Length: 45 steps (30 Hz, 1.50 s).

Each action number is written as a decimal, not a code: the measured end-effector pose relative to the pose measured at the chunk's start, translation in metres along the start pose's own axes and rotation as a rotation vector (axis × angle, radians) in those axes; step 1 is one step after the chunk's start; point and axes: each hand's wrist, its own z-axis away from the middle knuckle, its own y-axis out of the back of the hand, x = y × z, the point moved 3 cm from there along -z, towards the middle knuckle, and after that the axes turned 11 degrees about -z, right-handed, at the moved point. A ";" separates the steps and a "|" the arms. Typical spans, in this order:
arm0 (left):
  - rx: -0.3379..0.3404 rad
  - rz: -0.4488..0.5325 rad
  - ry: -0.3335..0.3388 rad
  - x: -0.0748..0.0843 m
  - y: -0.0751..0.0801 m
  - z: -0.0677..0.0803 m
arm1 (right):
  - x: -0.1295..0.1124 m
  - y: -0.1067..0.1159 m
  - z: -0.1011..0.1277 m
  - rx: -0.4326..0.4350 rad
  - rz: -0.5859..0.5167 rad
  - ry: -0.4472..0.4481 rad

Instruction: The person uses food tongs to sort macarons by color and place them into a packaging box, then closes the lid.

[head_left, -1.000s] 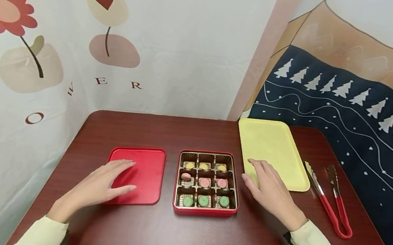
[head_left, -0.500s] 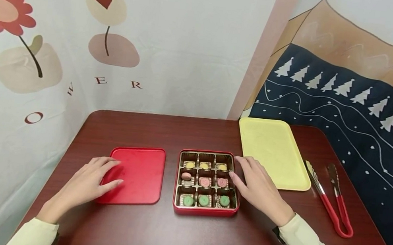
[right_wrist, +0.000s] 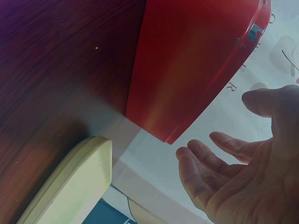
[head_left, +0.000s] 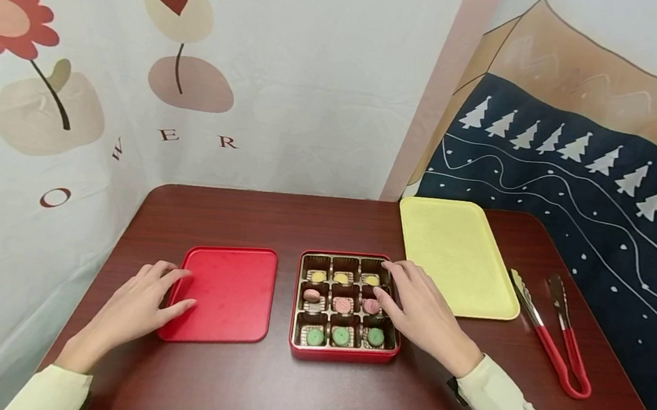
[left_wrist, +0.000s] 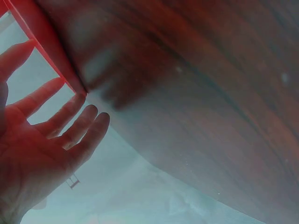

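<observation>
Red metal lid [head_left: 224,293] lies flat on the dark wooden table [head_left: 279,220], and your left hand [head_left: 137,305] rests at its left edge with relaxed, spread fingers gripping nothing. Just right of it sits the red square tin [head_left: 348,307] of yellow, pink and green sweets, where your right hand [head_left: 419,311] hovers over the right column, fingers loosely extended. Further right lie a pale yellow rectangular tray [head_left: 455,255] and red-handled metal tongs [head_left: 555,339].
</observation>
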 end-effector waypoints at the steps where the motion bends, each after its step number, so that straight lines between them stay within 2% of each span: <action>1: -0.002 -0.004 0.001 -0.001 0.000 0.000 | -0.001 0.000 0.000 0.000 0.001 0.004; 10: -0.021 -0.034 0.008 -0.005 -0.004 -0.005 | -0.005 -0.006 -0.003 0.007 0.000 0.030; 19: -0.037 0.001 0.023 -0.006 -0.009 -0.009 | -0.013 -0.015 -0.006 0.010 -0.007 0.067; 24: -0.037 0.065 0.021 -0.006 -0.011 -0.011 | -0.019 -0.020 -0.009 -0.005 0.008 0.077; 32: -0.068 0.156 0.088 -0.006 -0.010 -0.009 | -0.029 -0.029 -0.013 -0.018 -0.021 0.120; 39: -0.038 0.271 0.134 -0.007 -0.001 -0.006 | -0.033 -0.036 -0.016 -0.048 -0.031 0.127; 45: -0.075 0.392 0.183 -0.002 0.011 -0.005 | -0.038 -0.040 -0.020 -0.050 -0.037 0.142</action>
